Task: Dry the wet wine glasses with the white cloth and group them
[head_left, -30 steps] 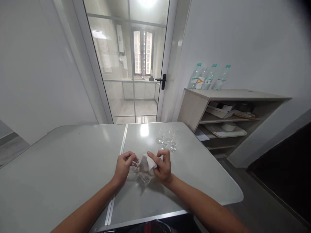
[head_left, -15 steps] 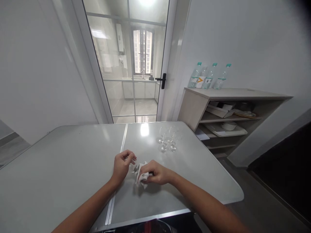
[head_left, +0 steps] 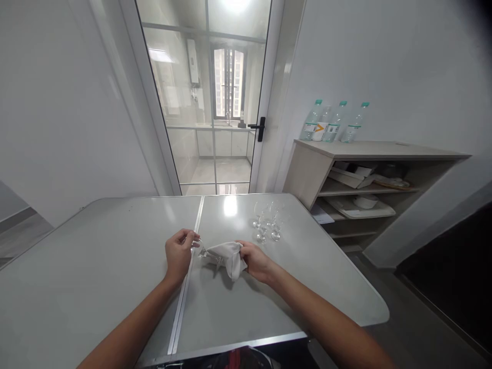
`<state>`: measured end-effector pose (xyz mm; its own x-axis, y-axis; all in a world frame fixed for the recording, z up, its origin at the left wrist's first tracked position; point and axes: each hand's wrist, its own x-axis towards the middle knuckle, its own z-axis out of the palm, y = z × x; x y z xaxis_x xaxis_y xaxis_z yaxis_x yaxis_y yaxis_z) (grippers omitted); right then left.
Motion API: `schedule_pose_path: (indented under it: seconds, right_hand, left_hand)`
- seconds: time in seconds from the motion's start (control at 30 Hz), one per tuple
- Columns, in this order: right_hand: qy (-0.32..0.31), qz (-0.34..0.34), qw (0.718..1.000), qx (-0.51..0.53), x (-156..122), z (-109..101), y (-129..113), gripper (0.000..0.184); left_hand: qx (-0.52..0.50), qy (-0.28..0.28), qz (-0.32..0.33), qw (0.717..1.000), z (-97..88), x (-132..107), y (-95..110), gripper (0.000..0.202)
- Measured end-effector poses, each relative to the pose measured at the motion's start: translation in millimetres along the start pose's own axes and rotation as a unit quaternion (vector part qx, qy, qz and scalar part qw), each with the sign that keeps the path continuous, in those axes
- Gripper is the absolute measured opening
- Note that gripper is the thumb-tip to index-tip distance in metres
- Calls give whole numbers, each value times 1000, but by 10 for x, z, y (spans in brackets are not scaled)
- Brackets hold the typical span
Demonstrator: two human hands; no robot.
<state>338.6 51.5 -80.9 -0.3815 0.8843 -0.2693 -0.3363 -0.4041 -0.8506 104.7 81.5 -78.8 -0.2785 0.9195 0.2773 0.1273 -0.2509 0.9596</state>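
Note:
A clear stemmed glass (head_left: 202,251) is pinched at one end in my left hand (head_left: 180,256), tilted above the grey table. Its outline is faint, and I cannot tell whether the fingers grip its foot or its rim. My right hand (head_left: 257,260) is closed on the edge of a white cloth (head_left: 227,256), which hangs loosely open beside the glass. The cloth hides part of what lies behind it. Farther back on the right stand several clear stemmed glasses (head_left: 268,223), grouped close together.
The grey table (head_left: 115,266) has a metal seam (head_left: 180,318) running front to back. Beyond it is a glass door (head_left: 215,128) with a black handle (head_left: 261,129). At right, an open shelf unit (head_left: 307,174) bears plastic bottles (head_left: 330,125); a dark object (head_left: 238,357) is at the front edge.
The white cloth, bunched at the glass before, now hangs spread from my right hand, which has moved slightly up and right. My left hand has shifted left and up with the glass.

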Motion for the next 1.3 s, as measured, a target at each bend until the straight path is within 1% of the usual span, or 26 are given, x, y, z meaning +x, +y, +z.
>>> schedule_pose_path:
  seconds: [0.03, 0.07, 0.13, 0.23, 0.3, 0.33, 0.43, 0.5, 0.57, 0.63, 0.67, 0.77, 0.83, 0.9, 0.97, 1.03, 1.07, 1.13, 1.2, 1.3]
  right_hand:
    - [-3, 9, 1000, 20, 10, -7, 6, 17]
    - [-6, 16, 999, 35, 14, -11, 12, 15]
    - [-11, 14, 999, 33, 6, -16, 21, 23]
    - [0, -22, 999, -41, -16, -25, 34, 34]
    - [26, -41, 996, -76, -13, -39, 42, 36]
    - [43, -44, 995, -78, -5, -49, 45, 35]
    - [93, -38, 994, -35, 38, -86, 47, 30]
    - [126, -32, 991, -8, 65, -100, 50, 30]
    - [145, -41, 989, 10, 78, -89, 63, 31]
    - [133, -62, 989, 29, 74, -48, 88, 31]
    - [110, -70, 991, 37, 66, -19, 104, 31]
    - [8, -58, 998, 33, 31, 71, 156, 30]
    - [-40, -42, 998, 29, 8, 112, 177, 32]
    - [-52, -42, 997, 45, -5, 134, 184, 37]
    - [-50, -51, 995, 64, -5, 142, 191, 46]
    - [-42, -45, 996, 58, 13, 140, 213, 51]
    - [-37, -36, 998, 44, 27, 134, 233, 50]
    - [-24, -21, 999, -1, 62, 113, 285, 44]
    - [-2, -22, 998, -56, 100, 77, 341, 37]
    - [50, -36, 988, -141, 136, 12, 384, 35]
  left_hand:
    - [-1, 2, 0, 1000, 2, -2, -4, 21]
    - [-2, 3, 0, 1000, 5, -3, -11, 21]
    - [-5, 5, 4, 1000, 6, 2, -33, 22]
    - [-10, 16, 15, 1000, -6, 25, -66, 24]
    - [-11, 24, 20, 999, -21, 44, -77, 24]
    - [-12, 27, 21, 999, -28, 51, -77, 24]
    - [-18, 37, 23, 999, -45, 60, -58, 23]
    - [-18, 43, 24, 999, -50, 50, -31, 22]
    - [-10, 45, 31, 998, -48, 27, 2, 23]
    - [2, 47, 46, 998, -33, -12, 33, 23]
    - [6, 49, 56, 997, -20, -35, 46, 24]
    - [1, 50, 88, 995, 32, -117, 68, 24]
    - [-7, 46, 110, 993, 61, -170, 69, 24]
    - [-8, 41, 139, 989, 72, -214, 63, 23]
    - [5, 28, 184, 983, 67, -249, 50, 20]
    - [29, 6, 258, 966, 58, -281, 33, 16]
    - [43, -9, 303, 952, 57, -298, 24, 13]
    - [68, -49, 393, 916, 65, -339, 15, 8]
    - [86, -91, 464, 877, 86, -387, 24, 16]
    - [106, -133, 525, 834, 118, -447, 63, 27]
